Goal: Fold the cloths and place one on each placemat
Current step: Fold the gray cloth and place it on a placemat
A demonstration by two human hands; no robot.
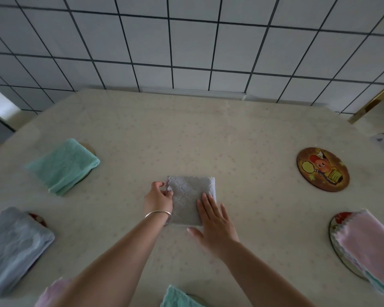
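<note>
At the table's [208, 134] middle, the left hand [159, 201] pinches the folded grey cloth's [187, 196] edge; the right hand [215, 222] presses flat. Carrying it to the bare placemat [323, 169] one-handed could unfold it.

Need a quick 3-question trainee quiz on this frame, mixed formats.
1. True or false: the right hand lies flat with straight fingers on the grey cloth.
2. Which placemat has no cloth on it? A. the far right placemat B. the one under the green cloth C. the one under the pink cloth
3. Fill in: the left hand pinches the grey cloth's ___ edge.

Key: 1. true; 2. A; 3. left
</note>
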